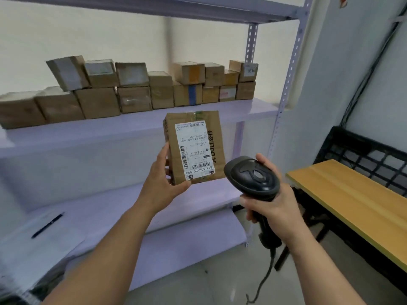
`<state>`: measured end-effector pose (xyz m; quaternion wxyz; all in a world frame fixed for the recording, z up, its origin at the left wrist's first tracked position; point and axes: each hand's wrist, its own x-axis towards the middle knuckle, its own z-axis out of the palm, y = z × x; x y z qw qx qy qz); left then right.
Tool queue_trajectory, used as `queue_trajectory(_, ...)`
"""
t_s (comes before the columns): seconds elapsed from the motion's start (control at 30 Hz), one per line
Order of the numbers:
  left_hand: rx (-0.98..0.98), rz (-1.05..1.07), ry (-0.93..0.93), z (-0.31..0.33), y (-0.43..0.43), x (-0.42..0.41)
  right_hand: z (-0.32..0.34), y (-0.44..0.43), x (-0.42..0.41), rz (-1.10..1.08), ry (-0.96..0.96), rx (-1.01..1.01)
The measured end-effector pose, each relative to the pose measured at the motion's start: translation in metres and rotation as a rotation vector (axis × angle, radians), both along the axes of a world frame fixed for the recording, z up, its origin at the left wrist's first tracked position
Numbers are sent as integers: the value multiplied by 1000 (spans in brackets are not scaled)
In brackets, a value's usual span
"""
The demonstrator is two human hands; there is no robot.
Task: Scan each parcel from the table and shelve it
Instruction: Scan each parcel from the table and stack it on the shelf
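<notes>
A person's right hand (275,208) grips the handle of a rounded black plastic scanner (253,175), its cord trailing down, near a yellow tabletop (352,201). The left hand (161,183) holds a small taped cardboard parcel (196,148) upright in the air before a pale lilac shelf (242,111). Its white label (195,150), upside down, reads "516 K30-00 094". Behind, brown cardboard boxes (97,102) stand stacked two high along the shelf.

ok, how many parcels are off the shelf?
1: the labelled cardboard parcel gripped by the left hand, in front of the shelving, beside the barcode scanner in the right hand. More may lie on the table beyond the frame.
</notes>
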<state>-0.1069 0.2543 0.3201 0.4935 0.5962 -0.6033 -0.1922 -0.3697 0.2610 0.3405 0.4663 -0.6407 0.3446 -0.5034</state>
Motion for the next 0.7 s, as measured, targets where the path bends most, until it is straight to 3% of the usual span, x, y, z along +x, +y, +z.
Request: queue_trajectory(0.7,43,473,-8,2,100,156,0,-16,188,443,58,49)
